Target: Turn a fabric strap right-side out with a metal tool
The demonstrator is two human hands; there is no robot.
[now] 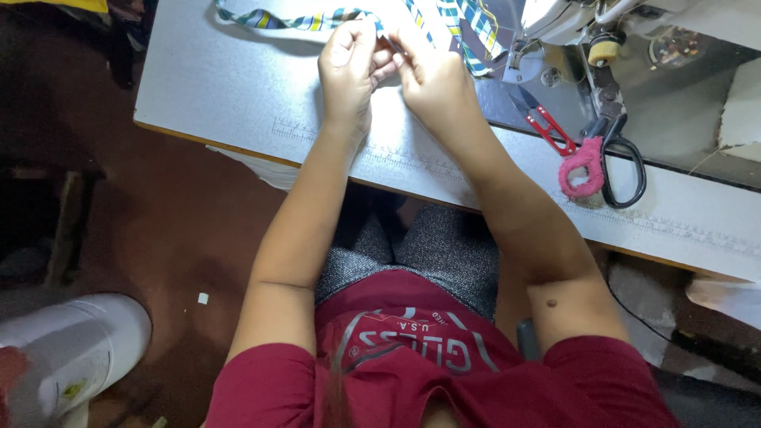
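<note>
Head view, looking down: a grey sewing table (238, 95) bears a white sewing machine (571, 20) at its far right. Large black-handled scissors (614, 147) and small red snips (547, 123) lie beside it. Left hand (349, 67) and right hand (432, 79) pinch a striped fabric strip (293, 20) at the table's far edge.

A strip of cloth (317, 19) striped blue, yellow and white, red snips (547, 127), pink-wrapped black scissors (610, 158), grey table (230, 87)
</note>
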